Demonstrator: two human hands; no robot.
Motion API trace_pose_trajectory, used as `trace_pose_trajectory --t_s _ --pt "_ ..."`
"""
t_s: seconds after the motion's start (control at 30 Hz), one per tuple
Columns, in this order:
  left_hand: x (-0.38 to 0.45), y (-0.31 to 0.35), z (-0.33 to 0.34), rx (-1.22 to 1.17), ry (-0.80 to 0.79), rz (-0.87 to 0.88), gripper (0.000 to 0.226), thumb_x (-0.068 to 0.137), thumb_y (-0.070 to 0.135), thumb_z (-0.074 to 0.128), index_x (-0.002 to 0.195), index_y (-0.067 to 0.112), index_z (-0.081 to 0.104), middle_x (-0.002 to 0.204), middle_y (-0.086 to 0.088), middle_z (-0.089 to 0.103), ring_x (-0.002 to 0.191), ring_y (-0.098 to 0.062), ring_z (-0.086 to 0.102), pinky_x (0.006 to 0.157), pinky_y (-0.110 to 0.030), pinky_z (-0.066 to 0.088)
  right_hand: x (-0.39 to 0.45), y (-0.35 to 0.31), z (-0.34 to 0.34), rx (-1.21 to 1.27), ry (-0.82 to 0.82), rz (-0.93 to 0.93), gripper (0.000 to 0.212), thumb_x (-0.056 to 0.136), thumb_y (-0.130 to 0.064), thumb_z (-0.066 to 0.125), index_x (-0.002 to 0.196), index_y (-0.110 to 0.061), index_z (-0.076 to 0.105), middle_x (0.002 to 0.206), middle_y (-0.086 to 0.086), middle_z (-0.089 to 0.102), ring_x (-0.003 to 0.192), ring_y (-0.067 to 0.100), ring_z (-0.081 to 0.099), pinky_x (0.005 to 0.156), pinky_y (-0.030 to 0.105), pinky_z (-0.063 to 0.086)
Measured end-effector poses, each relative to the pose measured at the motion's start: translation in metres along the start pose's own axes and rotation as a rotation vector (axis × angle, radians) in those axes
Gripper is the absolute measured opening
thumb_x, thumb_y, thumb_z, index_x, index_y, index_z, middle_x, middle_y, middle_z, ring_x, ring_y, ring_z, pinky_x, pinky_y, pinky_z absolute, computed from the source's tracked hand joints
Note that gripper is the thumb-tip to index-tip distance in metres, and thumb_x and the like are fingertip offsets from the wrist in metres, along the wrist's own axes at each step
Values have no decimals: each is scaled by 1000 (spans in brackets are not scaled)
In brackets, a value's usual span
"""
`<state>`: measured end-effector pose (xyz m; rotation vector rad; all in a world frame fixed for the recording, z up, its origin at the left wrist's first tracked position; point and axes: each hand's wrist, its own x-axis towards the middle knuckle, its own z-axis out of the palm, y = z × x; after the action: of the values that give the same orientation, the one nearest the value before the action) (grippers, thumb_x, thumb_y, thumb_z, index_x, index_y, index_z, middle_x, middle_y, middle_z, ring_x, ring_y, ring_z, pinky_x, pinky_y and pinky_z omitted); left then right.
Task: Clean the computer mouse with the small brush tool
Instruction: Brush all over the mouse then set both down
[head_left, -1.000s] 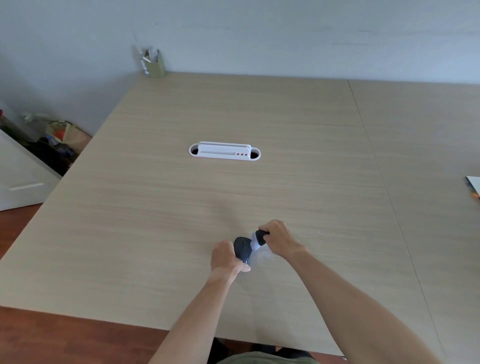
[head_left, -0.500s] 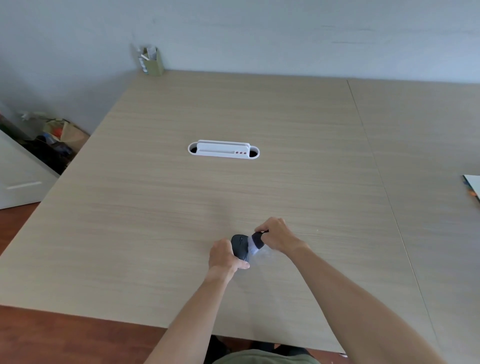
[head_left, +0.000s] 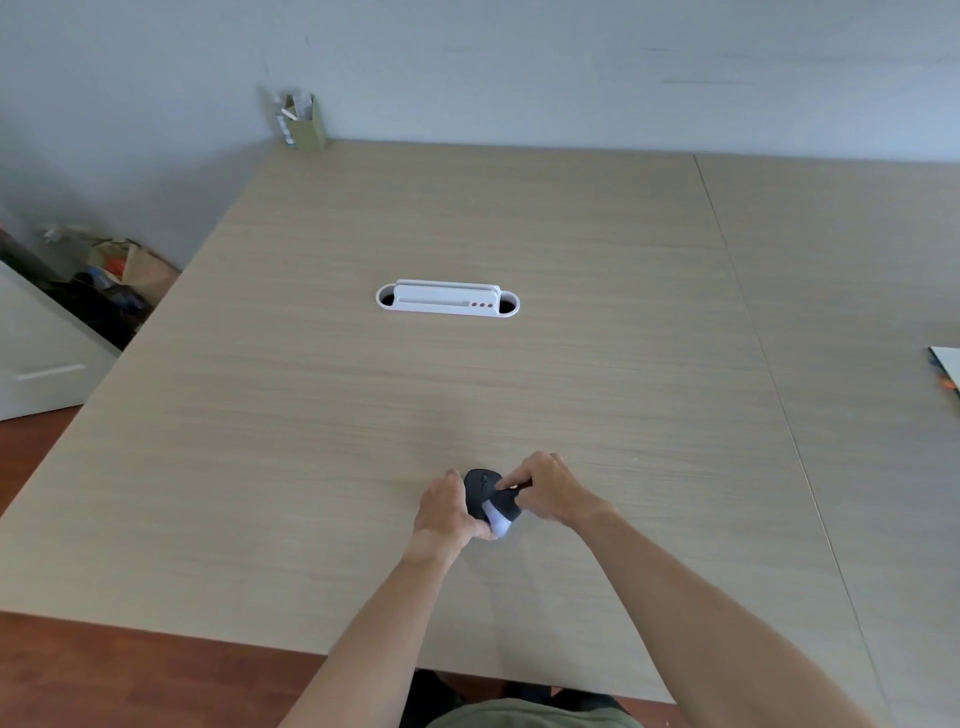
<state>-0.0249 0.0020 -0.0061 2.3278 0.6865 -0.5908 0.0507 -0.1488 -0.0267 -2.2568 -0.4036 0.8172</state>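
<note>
Near front edge of table (head_left: 571, 260), I see mouse (head_left: 480, 488) half hidden between both hands; only its top and far end show. Brush (head_left: 503, 512) handle mostly buried in right hand (head_left: 553, 491); pale bristles blurred. Left hand (head_left: 448, 512) curled round mouse's left side, thumb at near end, gripping it. Right hand fingers curled, pinching brush, bristles pointing down toward me, lying on mouse's near right part. Both forearms reach in from bottom. White cable slot (head_left: 447, 300) well beyond. Object at right edge (head_left: 948, 371) cut off.
</note>
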Motion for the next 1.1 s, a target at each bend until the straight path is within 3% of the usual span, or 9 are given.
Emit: trace_pose_trajectory --t_s 0.1,0.2,0.27,0.4,0.53,0.67,0.73,0.9,1.1 --pt "0 -1 2 22 -2 8 70 53 30 94 106 6 55 106 -5 62 93 -24 61 73 -33 51 0 0 3 21 139 -62 43 62 9 41 62 -20 73 56 -3 55 53 14 40 50 28 34" --pt "0 2 2 92 -7 0 68 56 32 92 109 8 55 108 -4 62 99 -26 63 77 -33 52 3 -4 -3 -5 269 -24 19 64 11 41 59 -1 55 60 7 46 57 22 36 51 37 34" --pt "0 6 3 149 -13 -8 65 58 32 90 109 12 57 108 -2 65 98 -24 66 76 -32 52 3 -8 -8 45 198 6 28 65 10 43 54 -10 60 55 -2 47 54 19 39 46 27 33" --pt "1 11 7 243 -4 -27 57 63 30 87 111 17 60 108 1 69 100 -22 68 77 -29 52 6 -12 -10 18 -3 70 44 70 7 43 86 -14 79 69 -4 62 50 12 48 39 18 37" --pt "4 11 8 306 0 -31 51 64 26 85 109 21 61 106 1 69 102 -23 67 80 -31 53 9 -11 -15 -93 152 77 17 57 10 36 53 -4 43 62 9 37 59 24 30 51 34 24" --pt "9 6 10 317 -9 -22 46 66 20 85 107 22 63 107 0 69 103 -24 65 83 -33 54 10 -11 -16 -2 150 57 33 69 6 47 87 1 74 94 13 72 84 32 63 69 39 56" --pt "10 4 12 322 -14 -10 48 68 18 85 110 21 63 111 -1 67 107 -24 64 87 -33 54 9 -12 -13 18 40 66 38 73 5 47 99 -3 75 102 10 74 85 23 64 62 28 53" --pt "13 3 11 398 9 45 49 74 8 76 118 27 63 114 -2 66 110 -25 61 88 -34 55 5 -14 -13 -191 155 65 23 68 12 38 53 -6 38 68 11 44 59 25 40 47 31 26" --pt "17 -1 9 409 12 86 40 75 0 73 108 23 68 108 -3 69 108 -26 63 86 -35 55 7 -19 -12 34 21 51 36 72 5 47 92 -1 75 92 14 73 64 24 55 54 23 40"
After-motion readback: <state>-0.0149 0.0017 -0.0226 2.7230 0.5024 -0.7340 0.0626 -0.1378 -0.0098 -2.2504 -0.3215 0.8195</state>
